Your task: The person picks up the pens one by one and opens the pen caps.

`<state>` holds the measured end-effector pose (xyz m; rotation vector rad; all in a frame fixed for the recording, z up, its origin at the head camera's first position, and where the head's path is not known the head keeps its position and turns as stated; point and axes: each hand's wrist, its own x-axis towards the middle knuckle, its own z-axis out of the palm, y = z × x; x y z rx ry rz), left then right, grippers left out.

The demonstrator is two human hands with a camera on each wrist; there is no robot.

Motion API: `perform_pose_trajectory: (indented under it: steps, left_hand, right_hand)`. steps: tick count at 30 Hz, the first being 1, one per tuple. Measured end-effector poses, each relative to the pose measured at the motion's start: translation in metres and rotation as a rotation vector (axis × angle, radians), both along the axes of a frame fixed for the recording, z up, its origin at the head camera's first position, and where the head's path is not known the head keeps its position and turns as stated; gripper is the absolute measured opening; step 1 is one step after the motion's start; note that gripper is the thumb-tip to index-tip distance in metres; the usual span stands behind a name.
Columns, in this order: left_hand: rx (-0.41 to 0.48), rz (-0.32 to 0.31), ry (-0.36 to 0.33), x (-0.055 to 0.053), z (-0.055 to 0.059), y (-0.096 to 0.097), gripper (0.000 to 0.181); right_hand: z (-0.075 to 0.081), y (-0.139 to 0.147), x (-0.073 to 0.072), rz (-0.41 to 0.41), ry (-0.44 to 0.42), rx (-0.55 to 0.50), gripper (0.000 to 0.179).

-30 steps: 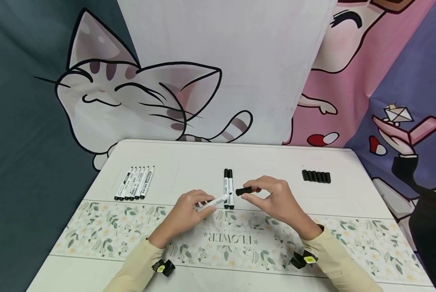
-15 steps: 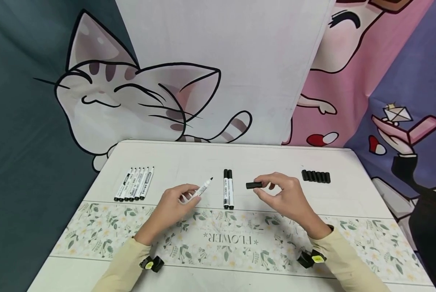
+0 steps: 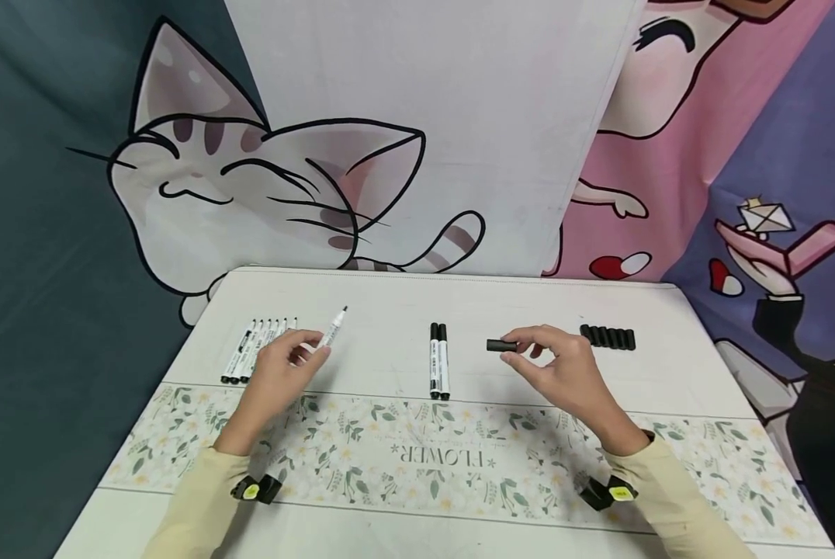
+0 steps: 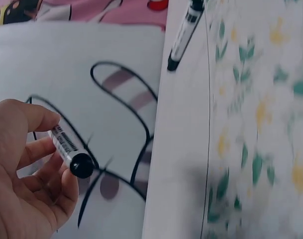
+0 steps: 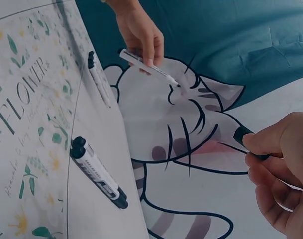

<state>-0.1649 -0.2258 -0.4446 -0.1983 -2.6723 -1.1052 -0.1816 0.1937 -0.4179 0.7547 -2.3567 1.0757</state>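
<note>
In my left hand I pinch an uncapped marker between thumb and fingers, its black tip pointing up and away. The left wrist view shows that marker's black end facing the camera. Below and beside this hand lies a row of uncapped markers, partly hidden by it. My right hand pinches a black marker cap by one end, held above the table. Between the hands, two capped markers lie side by side. Behind the right hand is a row of black caps.
The white table carries a flower-patterned band across its middle. A cloth backdrop with cartoon drawings stands directly behind the table's far edge.
Marker and cap have come apart. My left hand has carried the uncapped marker left, up to the marker row. My right hand has moved a little right and away with the cap.
</note>
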Motion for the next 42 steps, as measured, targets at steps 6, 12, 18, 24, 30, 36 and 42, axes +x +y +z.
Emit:
perform_pose_trajectory:
  steps: [6, 12, 18, 24, 30, 36, 42]
  left_hand:
    - [0.005, 0.124, 0.02, -0.008, -0.006, -0.027, 0.031]
    - [-0.019, 0.183, 0.041, -0.013, -0.011, -0.057, 0.034]
    - [-0.048, 0.249, 0.028, -0.014, -0.019, -0.084, 0.038]
    - [-0.033, 0.313, -0.039, -0.017, -0.024, -0.104, 0.044]
    - [-0.016, 0.382, -0.114, -0.025, -0.034, -0.121, 0.048]
    - [0.009, 0.464, -0.207, -0.031, -0.047, -0.133, 0.05]
    - [0.015, 0.512, -0.282, -0.037, -0.057, -0.138, 0.05]
  right_hand:
    - [0.0, 0.005, -0.001, -0.047, -0.017, -0.007, 0.03]
    - [-0.003, 0.012, -0.002, -0.087, -0.022, -0.015, 0.03]
    - [-0.005, 0.02, -0.002, -0.096, -0.061, -0.048, 0.028]
    - [-0.007, 0.028, 0.0, -0.134, -0.105, -0.072, 0.025]
    - [-0.009, 0.039, 0.001, -0.159, -0.122, -0.115, 0.025]
    - [-0.011, 0.048, 0.001, -0.193, -0.142, -0.136, 0.028]
    - [-0.013, 0.058, 0.002, -0.236, -0.17, -0.137, 0.023]
